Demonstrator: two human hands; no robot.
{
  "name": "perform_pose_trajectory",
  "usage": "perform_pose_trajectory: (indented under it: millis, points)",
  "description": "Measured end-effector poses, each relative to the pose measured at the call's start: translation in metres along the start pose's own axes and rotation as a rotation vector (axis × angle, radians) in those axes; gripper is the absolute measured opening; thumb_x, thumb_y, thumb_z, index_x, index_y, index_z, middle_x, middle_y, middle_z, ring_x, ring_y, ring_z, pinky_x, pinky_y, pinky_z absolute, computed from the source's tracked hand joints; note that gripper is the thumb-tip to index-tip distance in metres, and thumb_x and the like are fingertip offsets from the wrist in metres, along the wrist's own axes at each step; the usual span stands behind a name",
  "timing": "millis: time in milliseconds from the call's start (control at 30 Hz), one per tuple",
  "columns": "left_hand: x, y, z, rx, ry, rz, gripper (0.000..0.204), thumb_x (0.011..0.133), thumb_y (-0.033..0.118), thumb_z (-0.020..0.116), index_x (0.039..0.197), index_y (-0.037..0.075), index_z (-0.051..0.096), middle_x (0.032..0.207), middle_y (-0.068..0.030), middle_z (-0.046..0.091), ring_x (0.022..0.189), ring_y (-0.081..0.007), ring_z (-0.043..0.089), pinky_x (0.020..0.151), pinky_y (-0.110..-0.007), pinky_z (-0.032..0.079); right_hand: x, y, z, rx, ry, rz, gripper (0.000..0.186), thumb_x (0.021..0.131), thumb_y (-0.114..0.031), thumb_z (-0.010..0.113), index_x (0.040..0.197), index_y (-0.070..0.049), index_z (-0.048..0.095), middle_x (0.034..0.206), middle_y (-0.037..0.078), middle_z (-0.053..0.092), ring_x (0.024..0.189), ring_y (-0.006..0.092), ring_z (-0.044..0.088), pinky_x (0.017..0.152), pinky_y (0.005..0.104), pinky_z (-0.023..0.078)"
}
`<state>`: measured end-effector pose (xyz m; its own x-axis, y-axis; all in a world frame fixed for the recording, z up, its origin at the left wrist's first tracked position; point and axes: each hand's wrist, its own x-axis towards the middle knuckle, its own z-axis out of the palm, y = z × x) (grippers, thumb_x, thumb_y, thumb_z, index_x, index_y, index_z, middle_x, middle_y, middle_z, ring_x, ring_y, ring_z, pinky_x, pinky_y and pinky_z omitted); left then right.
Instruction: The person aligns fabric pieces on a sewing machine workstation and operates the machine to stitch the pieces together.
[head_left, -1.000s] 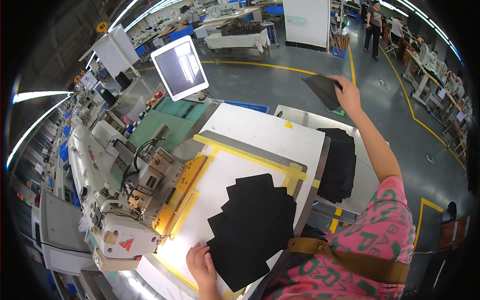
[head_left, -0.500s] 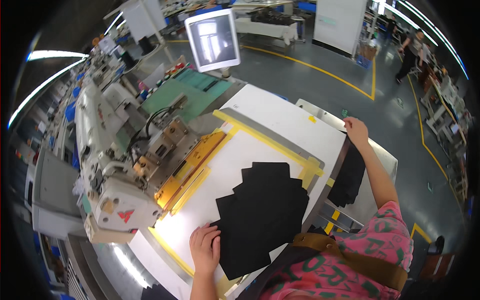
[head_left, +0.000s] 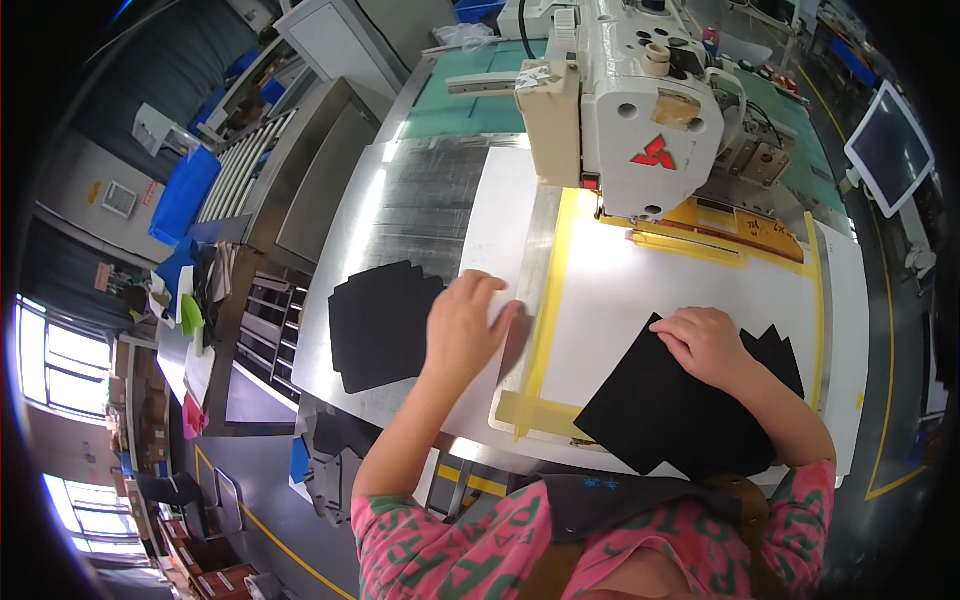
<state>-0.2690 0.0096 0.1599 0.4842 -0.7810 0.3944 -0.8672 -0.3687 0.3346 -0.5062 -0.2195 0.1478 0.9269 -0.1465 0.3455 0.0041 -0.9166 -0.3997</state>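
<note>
Black fabric piece (head_left: 670, 415) under flat right hand (head_left: 708, 343).

Bright overhead light, strong glare on the white tabletop (head_left: 640, 290) and streaky shine on the metal plate (head_left: 420, 200). Windows (head_left: 50, 365) at left blown out. Heavy fisheye bend, black vignette corners. Centre sharp, rim soft. Short soft shadows under the hands.

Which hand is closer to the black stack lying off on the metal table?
Left. The left hand rests flat just beside that black stack; the right hand is farther away, pressing on other black sheets.
</note>
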Motion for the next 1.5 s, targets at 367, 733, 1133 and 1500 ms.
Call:
perform_pose_trajectory:
  millis: [367, 733, 1133, 1500]
  points:
    - [-0.052, -0.083, -0.015, -0.175, 0.114, -0.513, 0.025, 0.076, 0.017, 0.079, 0.075, -0.001, 0.062, 0.073, -0.0048, 0.055, 0.064, -0.0189, 0.053, 0.063, -0.030, 0.044, 0.010, 0.006, 0.019, 0.074, -0.018, -0.059, 0.007, 0.080, -0.008, 0.068, 0.088, -0.009, 0.069, 0.073, 0.005, 0.059, 0.067, 0.0230, 0.060, 0.060, 0.0347, 0.048]
    - [0.011, -0.006, -0.004, -0.481, 0.104, -0.359, 0.016, 0.089, 0.014, 0.068, 0.084, 0.000, 0.061, 0.068, -0.0048, 0.057, 0.061, -0.0123, 0.052, 0.059, -0.027, 0.042, 0.066, -0.023, 0.031, -0.199, 0.167, -0.403, 0.059, 0.081, -0.011, 0.065, 0.137, -0.015, 0.048, 0.142, 0.008, 0.044, 0.129, 0.0281, 0.046, 0.101, 0.0447, 0.041]
    - [0.034, 0.033, 0.056, -0.304, 0.092, 0.049, 0.008, 0.085, 0.002, 0.064, 0.093, 0.003, 0.064, 0.087, -0.0091, 0.061, 0.070, -0.0221, 0.063, 0.063, -0.032, 0.049, 0.076, 0.038, 0.043, -0.218, -0.048, -0.357, 0.018, 0.084, -0.012, 0.057, 0.099, -0.007, 0.065, 0.108, 0.007, 0.067, 0.104, 0.0228, 0.064, 0.092, 0.0363, 0.051]
    - [0.047, 0.064, 0.061, -0.331, -0.227, 0.374, 0.025, 0.078, 0.005, 0.070, 0.102, 0.007, 0.064, 0.111, -0.0101, 0.062, 0.103, -0.0299, 0.061, 0.085, -0.040, 0.049, -0.010, 0.121, -0.024, -0.473, 0.233, -0.095, 0.019, 0.076, -0.010, 0.063, 0.093, -0.007, 0.070, 0.103, 0.004, 0.067, 0.095, 0.0211, 0.063, 0.079, 0.0343, 0.052]
